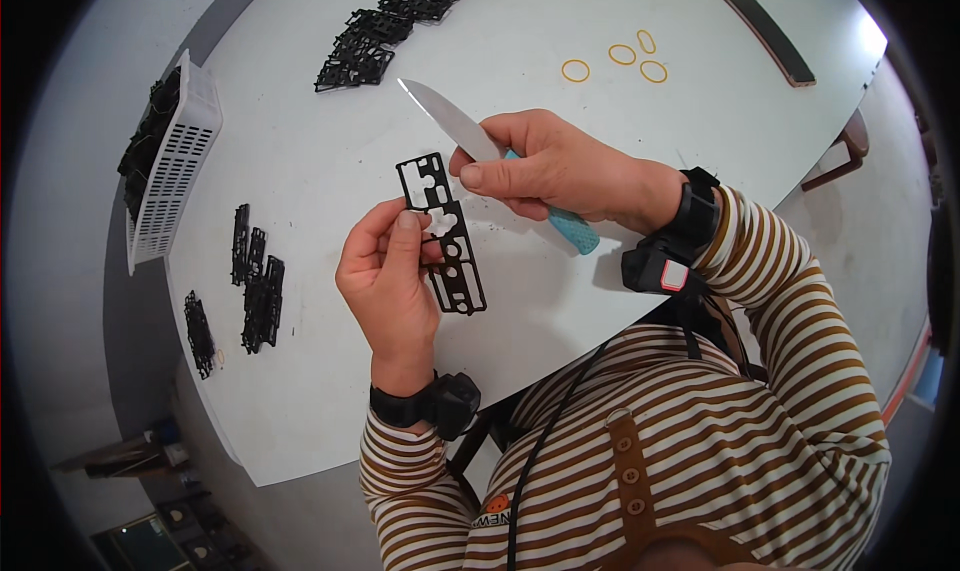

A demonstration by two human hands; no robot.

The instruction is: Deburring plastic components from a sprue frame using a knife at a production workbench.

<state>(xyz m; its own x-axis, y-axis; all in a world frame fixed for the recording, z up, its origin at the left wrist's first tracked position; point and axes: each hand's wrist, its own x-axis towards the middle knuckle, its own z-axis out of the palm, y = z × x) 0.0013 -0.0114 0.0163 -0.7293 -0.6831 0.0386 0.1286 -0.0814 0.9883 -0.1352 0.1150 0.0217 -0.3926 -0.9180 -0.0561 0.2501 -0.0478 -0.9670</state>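
Observation:
My left hand [388, 271] pinches the left edge of a flat black plastic frame [462, 271] between thumb and fingers. Round holes and rectangular cut-outs run along this long, narrow part, which is held above the white table. My right hand [555, 166] grips a knife [575, 233] with a turquoise handle. Its bare blade [450, 111] points up and to the left, beyond the frame's upper end and apart from it. The right thumb lies along the base of the blade.
Several black plastic parts lie stacked on the white table [540, 351] at left [262, 306], with a longer row [375, 36] at the far side. A white basket [175, 161] holds dark pieces at the left edge. Yellow rubber bands [622, 55] and a phone [770, 39] lie far right.

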